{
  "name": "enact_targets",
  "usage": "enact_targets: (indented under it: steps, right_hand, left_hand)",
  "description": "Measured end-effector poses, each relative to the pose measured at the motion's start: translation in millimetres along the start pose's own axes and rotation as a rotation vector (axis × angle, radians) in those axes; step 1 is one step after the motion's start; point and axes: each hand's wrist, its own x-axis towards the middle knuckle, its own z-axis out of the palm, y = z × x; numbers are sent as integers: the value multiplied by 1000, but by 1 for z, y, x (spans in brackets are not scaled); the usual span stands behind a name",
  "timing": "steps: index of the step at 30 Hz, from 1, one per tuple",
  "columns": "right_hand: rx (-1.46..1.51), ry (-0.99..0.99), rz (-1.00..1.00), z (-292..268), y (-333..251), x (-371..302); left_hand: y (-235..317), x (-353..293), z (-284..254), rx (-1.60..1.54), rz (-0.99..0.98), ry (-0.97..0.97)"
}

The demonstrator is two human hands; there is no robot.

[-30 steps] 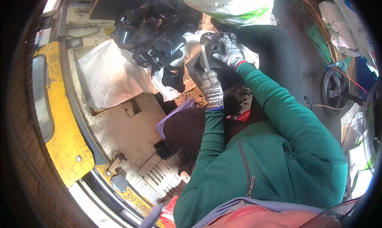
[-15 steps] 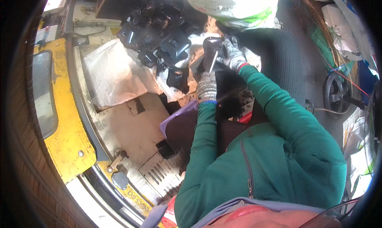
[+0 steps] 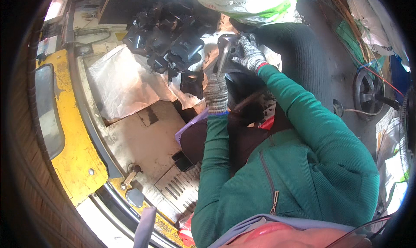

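In front of me, both hands in grey-and-white knit gloves are at a glossy dark moulded piece [image 3: 227, 41], seemingly plastic. My left hand [image 3: 216, 94] is closed around its near end. A narrow pale strip runs up from that hand along the piece; whether it is a tool or a shiny edge I cannot tell. On the far right side, my right hand [image 3: 250, 53] grips the piece's edge with bent fingers. Just left of it lies a heap of similar dark glossy pieces [image 3: 184, 48], on pale sheeting.
At left stands a yellow machine panel [image 3: 78, 170] with a window. A white sheet [image 3: 121, 81] lies beside the heap. White-and-green sacks [image 3: 260, 3] hang over the far side. A large dark ribbed, rounded object [image 3: 303, 61] and a black wheel [image 3: 368, 92] are at right. Near my legs is a purple basket [image 3: 190, 124].
My left hand has shifted slightly left and toward me, and the piece has tilted with it. My right hand has moved a little up and left, staying at the piece.
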Motion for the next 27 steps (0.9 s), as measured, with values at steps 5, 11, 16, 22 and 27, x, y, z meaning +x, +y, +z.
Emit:
enact_targets:
  steps: [5,11,16,22,27]
  right_hand:
    - [27,87,7,0,-3,-8]
    - [34,69,-44,-1,-6,-1]
    - [-51,50,-48,0,-3,5]
    - [-110,55,-145,1,-3,-2]
    - [-23,-1,-45,-4,2,5]
  left_hand:
    - [15,16,-13,125,-102,-186]
    - [-3,14,0,104,-159,-120]
    - [27,12,-32,50,-197,-153]
    - [-2,17,1,122,-143,-208]
    - [15,13,-20,88,-207,-109]
